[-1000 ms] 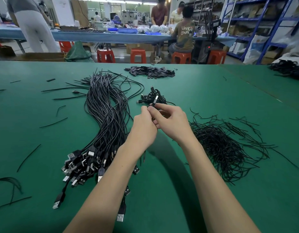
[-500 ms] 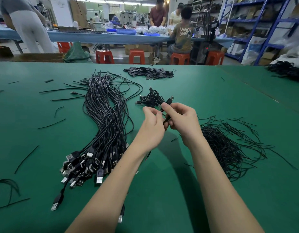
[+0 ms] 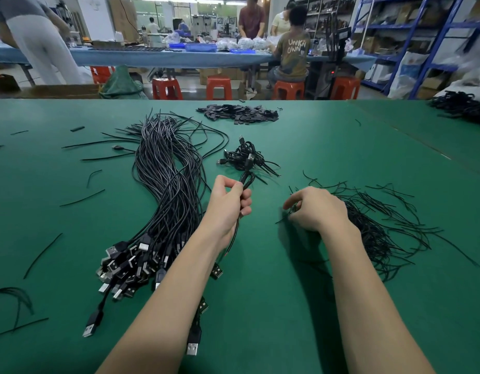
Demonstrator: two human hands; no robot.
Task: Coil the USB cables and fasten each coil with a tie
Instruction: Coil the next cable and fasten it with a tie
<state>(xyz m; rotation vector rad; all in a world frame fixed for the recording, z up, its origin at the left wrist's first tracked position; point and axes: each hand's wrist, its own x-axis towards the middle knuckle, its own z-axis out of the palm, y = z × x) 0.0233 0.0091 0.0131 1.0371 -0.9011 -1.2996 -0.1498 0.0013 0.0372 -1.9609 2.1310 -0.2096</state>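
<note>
Reading "UNKN OWN" on a seated worker's shirt (image 3: 297, 47).

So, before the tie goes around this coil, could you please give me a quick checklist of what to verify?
1. Coiled cable gripped by the left hand: ok.
2. Coil loops gathered above the fist: ok.
3. Right hand at the pile of ties: ok.
4. Single tie pinched out: cannot tell, fingers hide it.
5. Loose cable tail hanging below the left hand, clear of the uncoiled cable bundle: ok.
6. Finished coils lying apart from the hands: ok.
</note>
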